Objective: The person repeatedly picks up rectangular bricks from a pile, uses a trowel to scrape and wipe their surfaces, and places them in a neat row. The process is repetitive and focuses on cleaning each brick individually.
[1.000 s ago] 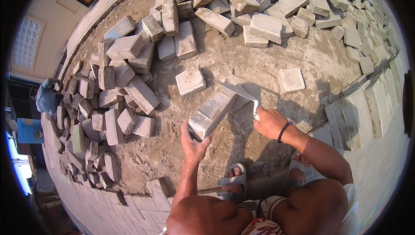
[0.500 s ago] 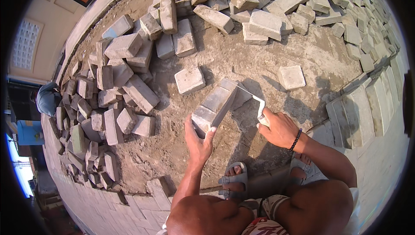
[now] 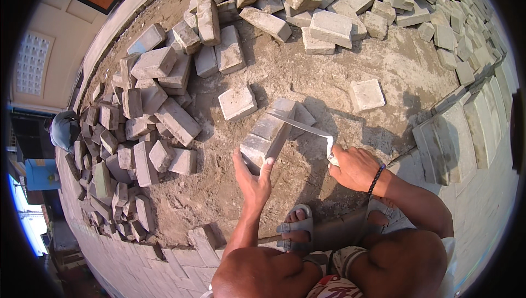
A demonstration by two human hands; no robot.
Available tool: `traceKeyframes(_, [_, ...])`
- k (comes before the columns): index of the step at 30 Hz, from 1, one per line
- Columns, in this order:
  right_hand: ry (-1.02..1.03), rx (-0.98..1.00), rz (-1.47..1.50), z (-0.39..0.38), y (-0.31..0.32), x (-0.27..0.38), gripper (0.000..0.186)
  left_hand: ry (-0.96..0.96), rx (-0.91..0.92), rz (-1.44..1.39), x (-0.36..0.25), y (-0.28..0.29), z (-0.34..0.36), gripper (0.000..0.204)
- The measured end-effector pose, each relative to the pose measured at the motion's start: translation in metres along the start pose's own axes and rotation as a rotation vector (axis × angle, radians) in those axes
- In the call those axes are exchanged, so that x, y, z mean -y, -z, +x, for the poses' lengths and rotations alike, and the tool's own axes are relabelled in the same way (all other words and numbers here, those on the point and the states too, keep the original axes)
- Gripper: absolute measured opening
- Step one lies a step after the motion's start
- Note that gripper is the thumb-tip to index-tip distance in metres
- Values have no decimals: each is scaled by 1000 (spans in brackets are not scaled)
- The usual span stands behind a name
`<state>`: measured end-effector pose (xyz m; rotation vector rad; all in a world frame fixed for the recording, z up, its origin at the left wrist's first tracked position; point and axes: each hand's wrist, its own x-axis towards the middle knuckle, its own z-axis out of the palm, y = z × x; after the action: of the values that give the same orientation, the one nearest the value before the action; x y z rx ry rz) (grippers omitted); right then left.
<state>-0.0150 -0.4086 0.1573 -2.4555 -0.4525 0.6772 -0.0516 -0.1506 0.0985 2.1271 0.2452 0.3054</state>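
Note:
My left hand is closed round the near end of a grey concrete paving block, thumb on its right side. The block is tilted, and lines run across its upper face. In my right hand is the pale handle of a trowel. Its narrow metal blade points left and lies across the far part of the held block; whether it touches cannot be made out. Beyond it, a loose block rests on the dirt, and another block lies partly behind the held one.
Heaped blocks stand at the left, with more piled along the far side. A single block lies on the sandy ground. Laid pavers border the right and near edges. A crouching person is at far left.
The trowel blade has swung left over the held block and now shows more of its flat. The left hand keeps its grip on the block. The view has shifted slightly.

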Motion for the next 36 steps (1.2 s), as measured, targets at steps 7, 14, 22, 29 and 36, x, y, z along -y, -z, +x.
traceKeyframes(7, [77,186,-45,-4,19,37,27,16,0,-6,-8,6,1,69])
traceKeyframes(14, [135,195,-39,-3,26,50,26,35,10,-44,-8,6,0,69])
traceKeyframes(22, [-3,-69,67,23,6,-5,27,-34,-96,87,-6,11,21,69])
traceKeyframes(29, [145,-132,165,-3,-36,-17,24,2,-127,142,-9,16,39,65])
traceKeyframes(36, [220,-102,103,4,-51,-24,24,-41,-156,139,-1,13,35,63])
